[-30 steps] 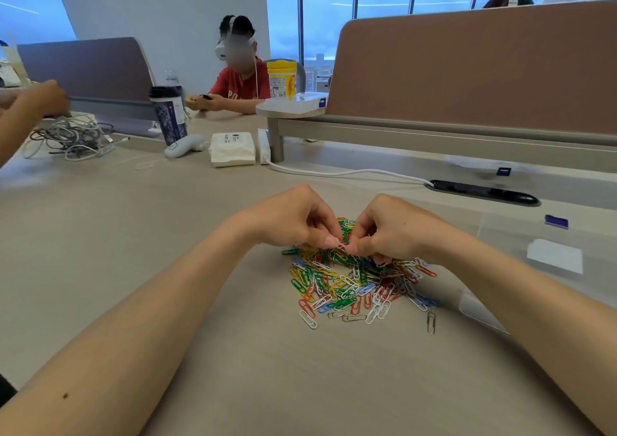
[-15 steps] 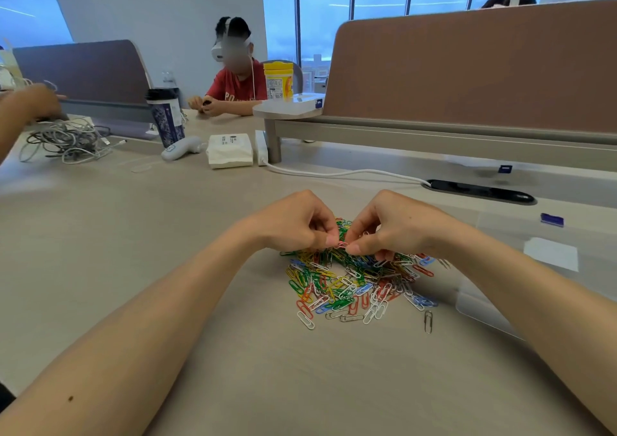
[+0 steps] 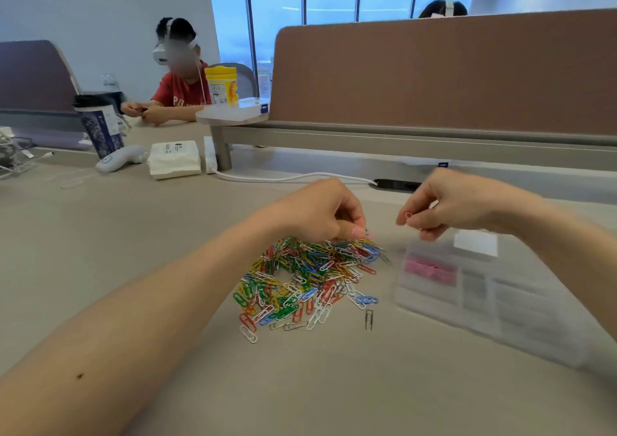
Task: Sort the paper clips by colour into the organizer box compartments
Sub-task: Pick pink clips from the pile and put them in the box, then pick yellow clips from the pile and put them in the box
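On beige desk (image 3: pixel 133 235) w/ partition (image 3: pixel 434 74): clip pile (image 3: pixel 307 278).

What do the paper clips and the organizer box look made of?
Paper clips: thin bent wire with glossy coloured coating, probably plastic-coated steel; a few look bare silver. Organizer box: seemingly clear plastic, as pink clips show through it; blurred, so uncertain.

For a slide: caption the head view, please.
Right hand holds a pink paper clip near the organizer box; left hand pinches at the mixed-colour pile.
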`<state>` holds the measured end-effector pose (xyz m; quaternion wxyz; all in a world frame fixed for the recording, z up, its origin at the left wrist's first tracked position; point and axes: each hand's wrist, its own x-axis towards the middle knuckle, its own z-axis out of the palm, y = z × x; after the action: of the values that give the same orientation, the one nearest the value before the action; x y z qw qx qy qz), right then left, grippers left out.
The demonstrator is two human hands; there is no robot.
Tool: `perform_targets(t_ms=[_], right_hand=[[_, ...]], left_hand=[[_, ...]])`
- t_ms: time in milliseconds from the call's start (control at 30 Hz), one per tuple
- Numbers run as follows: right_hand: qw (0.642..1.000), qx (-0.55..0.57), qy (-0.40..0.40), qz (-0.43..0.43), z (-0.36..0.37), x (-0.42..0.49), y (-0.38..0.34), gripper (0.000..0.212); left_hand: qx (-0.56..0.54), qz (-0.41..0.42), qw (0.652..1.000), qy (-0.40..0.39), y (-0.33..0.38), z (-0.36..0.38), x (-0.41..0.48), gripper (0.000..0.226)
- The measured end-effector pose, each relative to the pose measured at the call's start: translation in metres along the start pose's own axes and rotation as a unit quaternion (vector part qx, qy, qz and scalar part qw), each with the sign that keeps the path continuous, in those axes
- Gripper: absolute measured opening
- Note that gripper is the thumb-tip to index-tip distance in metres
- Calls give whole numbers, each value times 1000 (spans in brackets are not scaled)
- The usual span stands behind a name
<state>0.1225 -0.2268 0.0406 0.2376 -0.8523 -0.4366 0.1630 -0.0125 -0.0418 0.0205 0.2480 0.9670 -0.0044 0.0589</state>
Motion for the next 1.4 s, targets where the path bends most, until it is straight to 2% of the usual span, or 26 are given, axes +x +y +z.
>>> perform_targets(t_ms=[267, 367, 467, 600, 700, 800, 1033, 1100, 1267, 1400], right_hand=[[998, -35, -15, 48, -1, -16, 28, 10], [997, -53, -34, 46, 1, -18, 29, 9], [997, -60, -20, 46, 0, -17, 34, 13], [998, -58, -6, 39, -4, -17, 38, 8], [998, -62, 1, 27, -4, -15, 38, 1], [998, -60, 1, 5, 1, -7, 32, 4], [993, -113, 9, -31, 23, 23, 6, 1], [991, -127, 9, -37, 30, 32, -1, 7], [989, -142, 27, -38, 38, 56, -10, 17], [989, -145, 13, -29, 48, 75, -10, 31]], left_hand=[[72, 68, 995, -13, 34, 37, 58, 13], [80, 76, 993, -33, 37, 47, 68, 16], [82, 79, 993, -41, 37, 51, 74, 17], [71, 75, 994, -29, 28, 41, 73, 8], [65, 55, 996, -11, 13, 26, 68, 4], [59, 22, 998, 0, -6, 7, 60, 5], [107, -61, 992, -33, -56, -22, 28, 6], [114, -86, 989, -41, -67, -27, 19, 10], [127, -140, 982, -2, -84, -30, 1, 24], [114, -162, 978, -64, -80, -21, -4, 38]])
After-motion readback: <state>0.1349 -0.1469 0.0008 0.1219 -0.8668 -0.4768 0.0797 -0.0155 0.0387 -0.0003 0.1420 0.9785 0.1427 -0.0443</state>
